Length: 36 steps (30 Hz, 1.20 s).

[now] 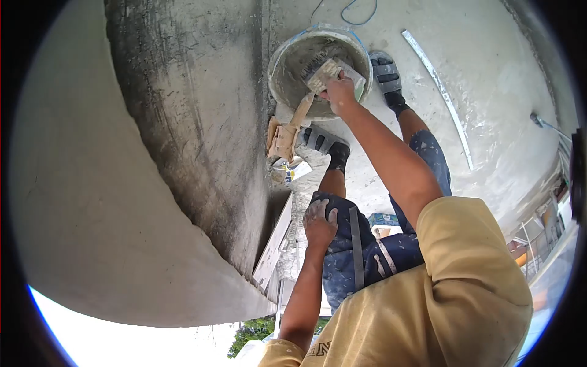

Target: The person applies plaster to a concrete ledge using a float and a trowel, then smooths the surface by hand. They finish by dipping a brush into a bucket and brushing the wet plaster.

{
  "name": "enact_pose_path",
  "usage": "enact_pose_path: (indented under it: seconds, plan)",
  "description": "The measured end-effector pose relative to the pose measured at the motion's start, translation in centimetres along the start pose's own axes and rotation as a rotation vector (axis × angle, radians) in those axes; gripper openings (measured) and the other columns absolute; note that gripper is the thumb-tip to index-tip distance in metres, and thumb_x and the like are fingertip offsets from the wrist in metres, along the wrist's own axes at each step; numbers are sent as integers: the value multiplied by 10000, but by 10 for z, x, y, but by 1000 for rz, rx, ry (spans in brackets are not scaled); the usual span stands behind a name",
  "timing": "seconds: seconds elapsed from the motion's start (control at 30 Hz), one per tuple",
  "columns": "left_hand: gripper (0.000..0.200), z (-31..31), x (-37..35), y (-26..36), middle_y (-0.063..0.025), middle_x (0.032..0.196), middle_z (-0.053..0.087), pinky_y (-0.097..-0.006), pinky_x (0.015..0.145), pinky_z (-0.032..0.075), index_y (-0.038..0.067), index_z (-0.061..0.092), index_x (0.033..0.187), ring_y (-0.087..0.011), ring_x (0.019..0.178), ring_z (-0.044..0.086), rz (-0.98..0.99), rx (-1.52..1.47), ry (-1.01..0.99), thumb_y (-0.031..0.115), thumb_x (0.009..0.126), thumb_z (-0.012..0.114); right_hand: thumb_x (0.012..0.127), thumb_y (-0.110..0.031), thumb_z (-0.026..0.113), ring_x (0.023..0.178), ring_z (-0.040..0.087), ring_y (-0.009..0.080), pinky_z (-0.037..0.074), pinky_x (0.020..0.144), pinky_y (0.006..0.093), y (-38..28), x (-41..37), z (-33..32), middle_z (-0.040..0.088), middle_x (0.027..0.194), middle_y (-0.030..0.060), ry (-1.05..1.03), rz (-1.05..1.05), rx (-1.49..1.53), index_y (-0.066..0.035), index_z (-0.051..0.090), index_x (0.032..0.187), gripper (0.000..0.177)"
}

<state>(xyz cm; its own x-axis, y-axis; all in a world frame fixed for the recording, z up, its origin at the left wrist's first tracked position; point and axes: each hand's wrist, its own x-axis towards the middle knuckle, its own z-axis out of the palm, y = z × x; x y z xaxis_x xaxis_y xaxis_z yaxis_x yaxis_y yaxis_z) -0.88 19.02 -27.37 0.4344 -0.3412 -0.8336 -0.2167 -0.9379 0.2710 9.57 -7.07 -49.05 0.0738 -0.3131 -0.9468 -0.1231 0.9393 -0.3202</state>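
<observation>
A large round bucket point(283, 92), smeared with grey mortar, stands on the floor at the top centre. Over its opening my right hand point(340, 92) grips a block-like brush point(322, 76) whose dark bristles point down into the bucket. Beside that hand a pale, flat piece point(356, 78) shows inside the rim; what it is I cannot make out. A wooden stick point(302, 109) leans at the bucket's near edge. My left hand point(320, 221), dusty with mortar, rests on my left knee with its fingers apart and nothing in it.
At left rises a wall point(202, 122), partly coated in smooth plaster point(92, 202). Torn brown paper point(282, 142) lies beside my foot. A long metal strip point(441, 92) is on the floor at right. Behind my legs sits a small box point(383, 219).
</observation>
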Motion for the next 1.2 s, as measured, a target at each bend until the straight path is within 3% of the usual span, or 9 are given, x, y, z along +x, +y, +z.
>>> enact_pose_path:
  seconds: [0.1,0.33,0.5,0.53,0.67,0.8,0.9,1.0,1.2]
  plan:
    - [462,-27,-64,23,-204,1483,353,-429,1141,258,133,566,1305,-396,1395,278,-27,78,-130,347,898,604,849,-92,663,963,649,164,538,789,375,-46,-128,-33,653,1109,40,-361,60,-204,-75,555,1208,375]
    - [465,-100,-154,69,-251,1246,593,-382,1012,421,2,554,1281,-375,1175,566,-63,-440,-95,311,935,584,818,-169,720,883,636,148,510,797,309,-107,-354,44,687,1043,115,-841,-530,-343,27,602,1086,353]
    - [451,-127,-191,30,-248,1188,630,-373,974,442,-20,564,1258,-336,1136,605,-91,-373,58,302,943,574,813,-177,695,836,669,272,511,773,355,-81,-433,93,688,924,172,-573,-739,-588,15,590,1043,318]
    - [450,-125,-191,11,-247,1179,635,-371,975,442,-22,565,1257,-329,1136,605,-80,-350,97,302,944,572,779,-258,668,926,621,446,503,818,459,-39,-449,80,652,932,275,-623,-691,-602,52,562,1107,463]
    - [453,-93,-205,-88,-248,1175,639,-361,969,441,-41,581,1238,-314,1128,609,-68,-435,77,306,946,570,768,-201,681,1071,620,354,457,963,371,65,-490,22,654,1072,236,-828,-366,-693,31,600,1136,442]
    - [468,-84,-228,-124,-218,1145,657,-348,957,443,-34,574,1258,-278,1091,620,-289,-530,115,302,932,587,758,-108,734,790,627,135,518,709,316,-82,-442,107,684,915,94,-620,-579,-372,29,635,1025,316]
    - [467,-68,-233,-155,-39,966,635,-282,778,475,-2,563,1278,-143,925,609,-283,-615,149,316,940,613,761,-186,736,869,677,241,532,748,352,-200,-362,161,698,936,161,-345,-972,-213,25,627,1068,388]
    - [484,-66,-239,-149,-205,1154,657,-341,960,438,-29,583,1252,-258,1110,608,-310,-649,131,336,935,576,766,-227,731,900,675,308,530,772,374,-184,-393,144,688,968,208,-341,-1057,-400,33,606,1101,442]
    - [496,-88,-240,-126,-171,1126,663,-342,955,442,-22,583,1257,-249,1071,614,-219,-465,83,353,932,586,767,-214,714,1118,588,389,442,978,409,67,-498,28,627,1121,260,-749,-619,-803,25,559,1198,516]
